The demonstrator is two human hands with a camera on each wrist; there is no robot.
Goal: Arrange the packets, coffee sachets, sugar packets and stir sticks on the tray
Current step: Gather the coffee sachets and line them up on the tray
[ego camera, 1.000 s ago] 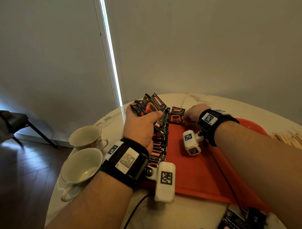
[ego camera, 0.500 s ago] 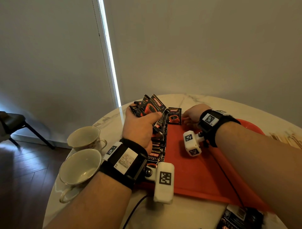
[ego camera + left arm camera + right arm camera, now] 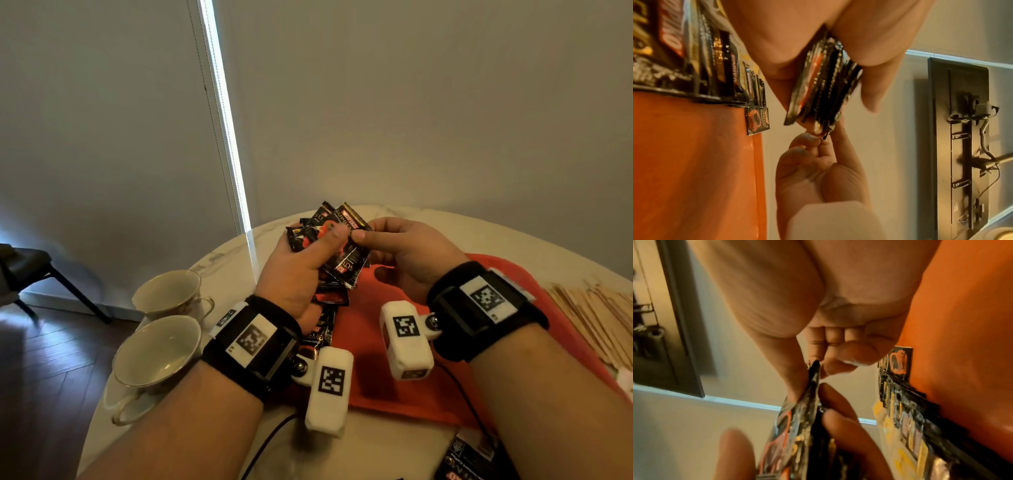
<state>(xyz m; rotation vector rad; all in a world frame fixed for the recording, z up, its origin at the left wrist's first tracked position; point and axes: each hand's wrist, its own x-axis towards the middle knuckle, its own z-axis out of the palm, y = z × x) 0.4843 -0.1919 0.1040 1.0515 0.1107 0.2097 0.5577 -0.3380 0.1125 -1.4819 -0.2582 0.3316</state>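
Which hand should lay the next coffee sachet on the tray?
Right. The right hand already pinches the front sachet of the stack that the left hand grips, and it hangs over the bare red tray beside the laid row.

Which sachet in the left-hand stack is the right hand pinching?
The front black-and-red coffee sachet, the one facing the camera. The right hand pinches its right edge between thumb and forefinger; the other sachets sit fanned behind it in the left hand.
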